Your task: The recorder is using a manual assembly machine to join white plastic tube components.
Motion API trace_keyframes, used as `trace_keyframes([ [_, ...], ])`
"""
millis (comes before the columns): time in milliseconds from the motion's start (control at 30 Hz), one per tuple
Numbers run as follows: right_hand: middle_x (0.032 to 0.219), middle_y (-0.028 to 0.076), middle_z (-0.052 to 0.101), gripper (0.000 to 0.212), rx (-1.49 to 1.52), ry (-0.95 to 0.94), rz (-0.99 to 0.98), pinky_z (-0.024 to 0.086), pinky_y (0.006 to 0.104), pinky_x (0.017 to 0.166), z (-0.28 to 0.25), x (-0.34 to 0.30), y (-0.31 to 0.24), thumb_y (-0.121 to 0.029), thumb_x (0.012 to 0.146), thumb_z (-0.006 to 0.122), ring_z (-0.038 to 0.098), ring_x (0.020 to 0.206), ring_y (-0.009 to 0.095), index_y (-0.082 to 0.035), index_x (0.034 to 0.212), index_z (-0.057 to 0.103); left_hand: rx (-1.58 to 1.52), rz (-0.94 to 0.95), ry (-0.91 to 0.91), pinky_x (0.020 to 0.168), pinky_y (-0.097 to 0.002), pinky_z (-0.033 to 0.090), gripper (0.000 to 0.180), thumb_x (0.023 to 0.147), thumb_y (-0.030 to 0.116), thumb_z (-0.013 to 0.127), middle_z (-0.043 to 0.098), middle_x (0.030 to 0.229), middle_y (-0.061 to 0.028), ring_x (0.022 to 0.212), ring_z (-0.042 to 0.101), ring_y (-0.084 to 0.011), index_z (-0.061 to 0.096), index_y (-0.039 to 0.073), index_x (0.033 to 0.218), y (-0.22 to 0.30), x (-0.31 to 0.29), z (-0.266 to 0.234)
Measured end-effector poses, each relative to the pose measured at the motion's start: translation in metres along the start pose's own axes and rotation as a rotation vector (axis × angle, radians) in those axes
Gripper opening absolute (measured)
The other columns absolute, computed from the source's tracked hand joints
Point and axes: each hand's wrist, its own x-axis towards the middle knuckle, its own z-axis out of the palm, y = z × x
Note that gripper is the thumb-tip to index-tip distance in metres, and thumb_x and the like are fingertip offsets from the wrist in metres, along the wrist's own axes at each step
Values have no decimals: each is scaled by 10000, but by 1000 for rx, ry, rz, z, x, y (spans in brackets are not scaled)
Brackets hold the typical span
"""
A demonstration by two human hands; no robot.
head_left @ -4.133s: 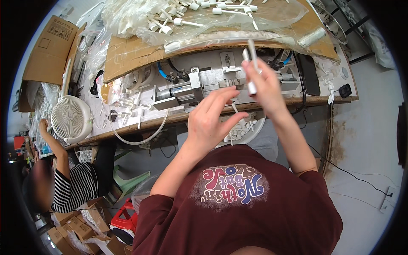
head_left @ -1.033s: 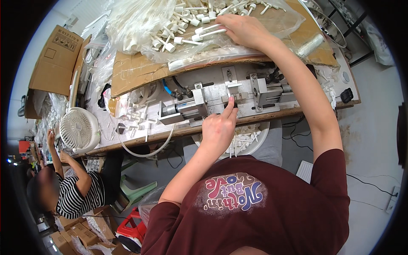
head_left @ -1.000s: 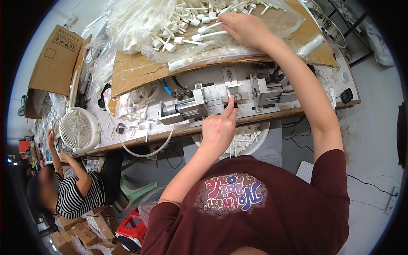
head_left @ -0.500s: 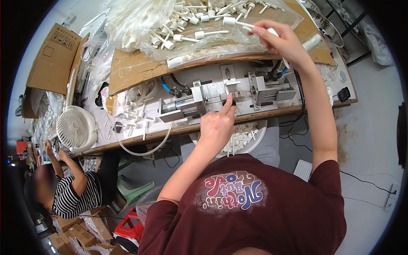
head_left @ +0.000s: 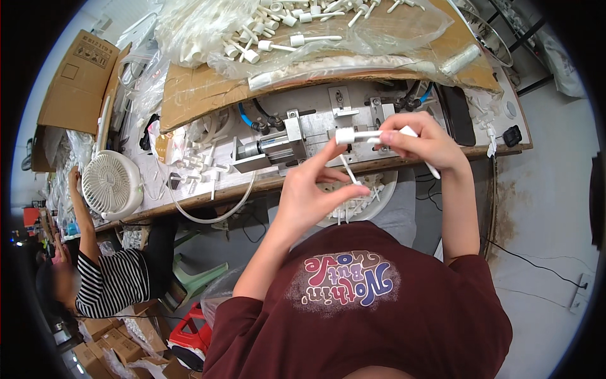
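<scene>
My right hand (head_left: 424,142) is closed on slim white plastic stems with caps above the bench's front edge. One white capped stem (head_left: 345,135) points left from its fingers, and another white stem (head_left: 433,170) sticks out below. My left hand (head_left: 310,192) has thumb and forefinger spread apart. Its forefinger tip comes up close to the left-pointing cap. A thin white stem (head_left: 348,169) slants between that forefinger and thumb; whether they touch it is unclear. Behind the hands sits a metal clamping fixture (head_left: 278,146), partly covered by my right hand.
White capped parts (head_left: 265,31) are heaped on plastic and cardboard (head_left: 196,104) behind the fixture. A round bowl (head_left: 386,201) of white pieces is under the bench edge. A white fan (head_left: 113,184) stands left, near a person in a striped shirt (head_left: 117,287). A dark phone (head_left: 456,115) lies right.
My right hand has come down from the heap toward my left hand, bringing white parts. My left hand has moved off the fixture, with thumb and forefinger spread.
</scene>
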Motion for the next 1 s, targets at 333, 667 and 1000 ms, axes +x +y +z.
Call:
trace_keyframes([
  [333, 628, -61, 540, 208, 118, -235, 65, 340, 200, 504, 7, -1, 28, -238, 945, 675, 457, 564, 22, -35, 970, 713, -473, -298, -180, 707, -253, 571, 300, 929, 48, 679, 689, 1041, -108, 847, 680, -136, 666, -37, 1216, 21, 8, -23],
  [667, 669, -49, 538, 274, 359, 159, 4, 354, 174, 499, 6, -10, 41, -267, 990, 600, 475, 568, 19, -12, 1062, 671, 290, 248, 57, 663, -262, 574, 301, 799, -9, 774, 647, 1006, -77, 817, 682, -135, 720, 35, 1091, 0, 4, -6],
  [1000, 930, 188, 715, 294, 541, 359, -61, 553, 261, 619, 40, -11, 35, -283, 1067, 447, 719, 764, 210, -34, 957, 558, 954, 402, 24, 609, -299, 520, 234, 794, 131, 762, 718, 1166, -54, 671, 675, -204, 739, 59, 1015, -42, 10, 17],
])
